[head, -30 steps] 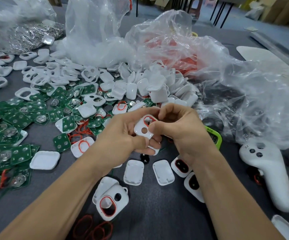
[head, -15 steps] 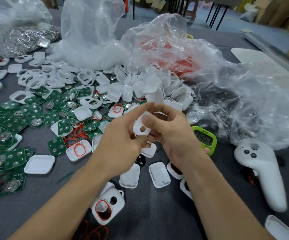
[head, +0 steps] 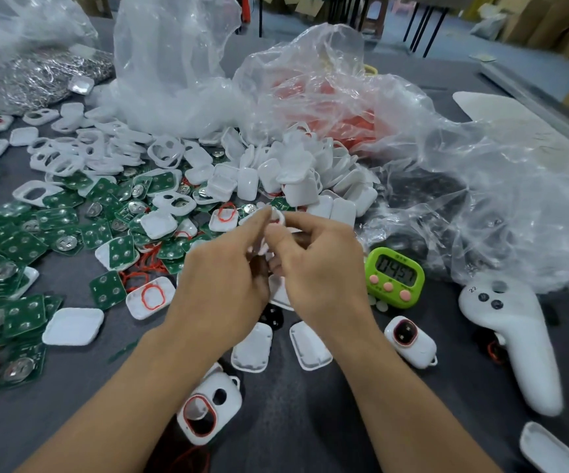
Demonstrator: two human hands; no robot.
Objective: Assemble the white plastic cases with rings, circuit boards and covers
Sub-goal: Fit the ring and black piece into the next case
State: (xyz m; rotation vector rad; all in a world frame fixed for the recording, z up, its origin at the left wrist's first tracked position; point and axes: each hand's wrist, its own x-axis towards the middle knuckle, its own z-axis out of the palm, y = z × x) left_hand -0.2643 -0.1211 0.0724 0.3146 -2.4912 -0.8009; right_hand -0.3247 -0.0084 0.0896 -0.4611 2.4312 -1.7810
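Above the table (head: 310, 425), the left hand (head: 221, 281) and right hand (head: 322, 268) are meeting, curled fingers of both pinching a mostly hidden white case (head: 258, 249).

White case (head: 259, 248) largely behind blurred fingers (head: 254, 221)

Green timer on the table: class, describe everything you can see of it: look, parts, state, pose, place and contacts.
The green timer is small, rounded and lime green, seemingly plastic. Its dark display reads roughly 04:57; three round pink buttons sit below. It rests on the grey table, face tilted toward the camera, just right of the right hand, in front of the crumpled clear plastic bag. Small white discs lie by its lower left edge.
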